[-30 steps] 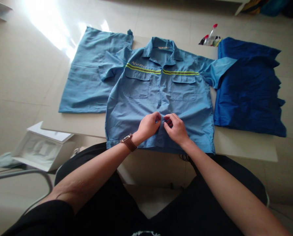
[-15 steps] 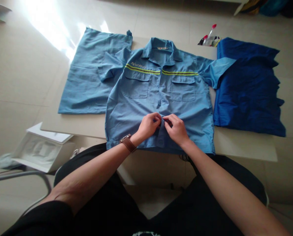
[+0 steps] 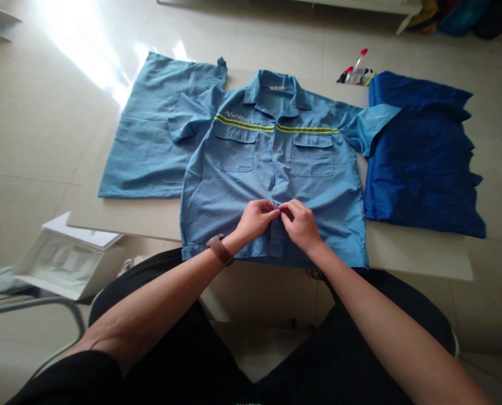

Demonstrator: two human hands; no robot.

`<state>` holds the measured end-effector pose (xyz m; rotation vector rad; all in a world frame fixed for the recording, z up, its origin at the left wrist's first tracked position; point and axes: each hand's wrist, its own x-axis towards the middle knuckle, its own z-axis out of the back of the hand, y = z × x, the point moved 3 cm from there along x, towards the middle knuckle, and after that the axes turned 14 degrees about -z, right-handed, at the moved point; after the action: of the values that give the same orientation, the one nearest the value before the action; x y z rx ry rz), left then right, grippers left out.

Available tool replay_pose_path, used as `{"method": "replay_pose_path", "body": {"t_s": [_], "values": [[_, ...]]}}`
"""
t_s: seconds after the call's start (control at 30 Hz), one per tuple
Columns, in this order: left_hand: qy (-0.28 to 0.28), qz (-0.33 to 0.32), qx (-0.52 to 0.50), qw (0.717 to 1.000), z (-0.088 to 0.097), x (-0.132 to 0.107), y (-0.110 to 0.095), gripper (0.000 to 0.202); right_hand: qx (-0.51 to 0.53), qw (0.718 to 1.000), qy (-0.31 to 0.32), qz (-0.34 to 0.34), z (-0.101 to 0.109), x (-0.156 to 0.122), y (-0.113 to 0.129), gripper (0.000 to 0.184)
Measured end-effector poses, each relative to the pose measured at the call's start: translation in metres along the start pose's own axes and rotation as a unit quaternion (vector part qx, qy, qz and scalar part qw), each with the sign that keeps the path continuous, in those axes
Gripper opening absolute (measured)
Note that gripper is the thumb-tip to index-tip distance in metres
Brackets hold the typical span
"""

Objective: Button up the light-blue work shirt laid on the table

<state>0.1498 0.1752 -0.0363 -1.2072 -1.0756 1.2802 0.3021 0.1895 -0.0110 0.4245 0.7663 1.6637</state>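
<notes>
**Left hand [image 3: 254,220] and right hand [image 3: 301,226] meet on a blue work shirt [image 3: 238,169]**

The blue work shirt lies spread on a pale board [image 3: 419,253], collar toward the top of the frame. Both hands have drawn closer at its lower front opening [image 3: 277,225] than they were a moment ago, and their fingertips now nearly touch. The fingers of each hand are curled and appear to pinch the cloth, though they hide the exact hold. The loose flap seen earlier no longer stands out. A brown-strapped watch [image 3: 219,250] sits on the left wrist.

Under the left sleeve, toward the upper left of the frame, lies a lighter blue garment [image 3: 145,140]. A darker blue garment [image 3: 419,163] lies under the right sleeve. Above it is a small bottle [image 3: 358,70]. A white box [image 3: 69,264] sits at lower left.
</notes>
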Motion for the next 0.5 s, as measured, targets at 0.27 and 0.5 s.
{"method": "replay_pose_path", "body": {"t_s": [0.27,0.5], "values": [[-0.084,0.075,-0.126,0.986,-0.0028,-0.0035,0.0104,0.010,0.036,0.999,-0.025,0.027,-0.0036,0.0017,-0.0033,0.014],[-0.123,0.085,-0.170,0.974,-0.0041,-0.0043,0.0099,0.014,0.058,0.998,-0.029,0.019,-0.0035,0.0026,-0.0041,0.013]]}}
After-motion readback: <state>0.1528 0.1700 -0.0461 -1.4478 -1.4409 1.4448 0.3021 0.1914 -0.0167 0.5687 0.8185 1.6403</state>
